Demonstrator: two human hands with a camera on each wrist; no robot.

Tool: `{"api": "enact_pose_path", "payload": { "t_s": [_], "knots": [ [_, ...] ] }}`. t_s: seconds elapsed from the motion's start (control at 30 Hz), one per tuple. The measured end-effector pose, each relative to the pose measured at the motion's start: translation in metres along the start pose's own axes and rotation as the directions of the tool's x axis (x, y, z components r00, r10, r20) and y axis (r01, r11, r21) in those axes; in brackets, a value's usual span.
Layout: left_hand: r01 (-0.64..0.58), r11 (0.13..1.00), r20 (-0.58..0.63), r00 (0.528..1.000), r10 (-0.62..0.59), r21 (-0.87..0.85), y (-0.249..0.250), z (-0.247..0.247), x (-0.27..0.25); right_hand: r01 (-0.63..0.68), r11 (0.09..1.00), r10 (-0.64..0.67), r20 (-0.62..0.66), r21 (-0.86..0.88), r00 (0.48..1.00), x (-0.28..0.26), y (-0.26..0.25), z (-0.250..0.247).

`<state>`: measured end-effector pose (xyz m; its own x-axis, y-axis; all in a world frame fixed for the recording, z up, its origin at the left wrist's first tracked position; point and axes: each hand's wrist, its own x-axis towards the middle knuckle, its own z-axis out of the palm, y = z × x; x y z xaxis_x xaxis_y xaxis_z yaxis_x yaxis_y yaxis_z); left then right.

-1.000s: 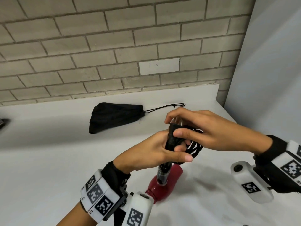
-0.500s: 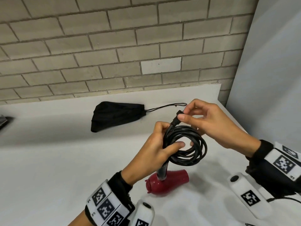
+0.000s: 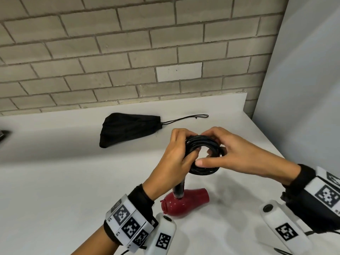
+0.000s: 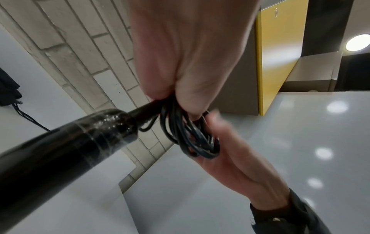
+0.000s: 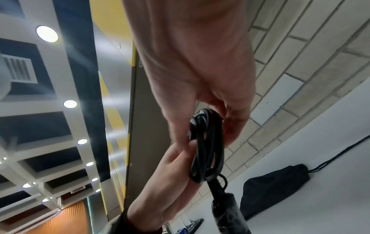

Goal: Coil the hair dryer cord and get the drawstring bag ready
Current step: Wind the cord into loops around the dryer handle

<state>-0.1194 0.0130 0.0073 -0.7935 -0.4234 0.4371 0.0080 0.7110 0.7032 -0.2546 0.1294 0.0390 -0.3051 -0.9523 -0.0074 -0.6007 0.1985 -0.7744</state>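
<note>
The black cord [image 3: 204, 155] is wound into a round coil held above the white table. My left hand [image 3: 176, 153] grips its left side, fingers curled through the loops [image 4: 192, 139]. My right hand [image 3: 230, 153] holds the right side, thumb under and fingers over the coil [image 5: 206, 148]. Below the coil hangs the black handle [image 3: 179, 190] of the red hair dryer [image 3: 185, 201], whose body sits just above or on the table. The black drawstring bag [image 3: 128, 128] lies flat and closed at the back, its string [image 3: 185, 118] trailing right.
A brick wall [image 3: 128, 61] runs behind the white table [image 3: 55, 190]. A grey panel [image 3: 303, 89] stands at the right edge. A dark object [image 3: 3, 135] pokes in at the far left.
The right hand has let the plug end go into the coil and now clasps the coil's right side. The coil has turned flatter and the dryer hangs lower.
</note>
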Motion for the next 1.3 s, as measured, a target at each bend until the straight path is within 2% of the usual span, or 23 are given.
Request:
{"api": "enact_pose_path", "payload": {
  "t_s": [0.03, 0.1, 0.2, 0.3, 0.4, 0.5, 0.63, 0.8, 0.97, 1.03, 1.1, 1.2, 1.3],
  "knots": [
    [0.004, 1.0, -0.015, 1.0, -0.004, 0.009, -0.002, 0.0, 0.0, -0.01, 1.0, 0.01, -0.009, -0.021, 1.0, 0.001, 0.003, 0.001],
    [0.02, 1.0, -0.044, 0.999, -0.019, 0.024, -0.003, 0.0, 0.0, -0.025, 0.998, 0.025, -0.009, 0.051, 1.0, 0.002, 0.007, 0.003],
    [0.045, 0.999, -0.056, 0.997, -0.044, 0.016, -0.002, 0.001, -0.001, -0.006, 0.952, -0.003, 0.029, 0.307, 1.0, 0.004, 0.011, 0.008],
    [0.15, 0.98, -0.062, 0.985, -0.159, -0.133, -0.001, -0.001, -0.001, -0.022, 0.897, 0.007, 0.034, 0.442, 0.999, 0.006, 0.018, 0.012],
    [0.283, 0.9, -0.029, 0.951, -0.309, -0.332, -0.003, -0.005, -0.001, -0.057, 0.824, 0.039, 0.045, 0.564, 0.998, 0.006, 0.027, 0.015],
    [0.34, 0.83, 0.017, 0.928, -0.371, -0.442, -0.005, -0.007, -0.001, -0.088, 0.792, 0.035, 0.099, 0.604, 0.994, 0.008, 0.031, 0.016],
    [0.347, 0.778, 0.052, 0.924, -0.378, -0.523, -0.006, -0.011, -0.002, -0.102, 0.796, 0.014, 0.15, 0.596, 0.989, 0.012, 0.031, 0.012],
    [0.337, 0.813, 0.048, 0.933, -0.358, -0.474, -0.011, -0.007, -0.002, -0.146, 0.766, 0.032, 0.189, 0.626, 0.981, 0.021, 0.033, 0.009],
    [0.287, 0.929, -0.025, 0.953, -0.301, -0.236, -0.01, -0.005, -0.003, -0.158, 0.706, 0.099, 0.125, 0.69, 0.987, 0.031, 0.04, 0.017],
    [0.3, 0.929, -0.045, 0.947, -0.317, -0.217, -0.013, -0.008, -0.001, -0.138, 0.712, 0.08, 0.115, 0.689, 0.99, 0.031, 0.04, 0.02],
    [0.326, 0.906, -0.013, 0.939, -0.342, -0.269, -0.015, -0.013, 0.0, -0.105, 0.765, 0.039, 0.117, 0.636, 0.992, 0.031, 0.039, 0.018],
    [0.361, 0.85, 0.128, 0.932, -0.338, -0.383, -0.015, -0.019, 0.0, -0.052, 0.899, -0.004, 0.126, 0.436, 0.992, 0.032, 0.036, 0.009],
    [0.401, 0.809, 0.237, 0.915, -0.327, -0.429, -0.017, -0.023, 0.002, 0.004, 0.953, -0.049, 0.143, 0.302, 0.989, 0.033, 0.028, 0.002]
  ]
}}
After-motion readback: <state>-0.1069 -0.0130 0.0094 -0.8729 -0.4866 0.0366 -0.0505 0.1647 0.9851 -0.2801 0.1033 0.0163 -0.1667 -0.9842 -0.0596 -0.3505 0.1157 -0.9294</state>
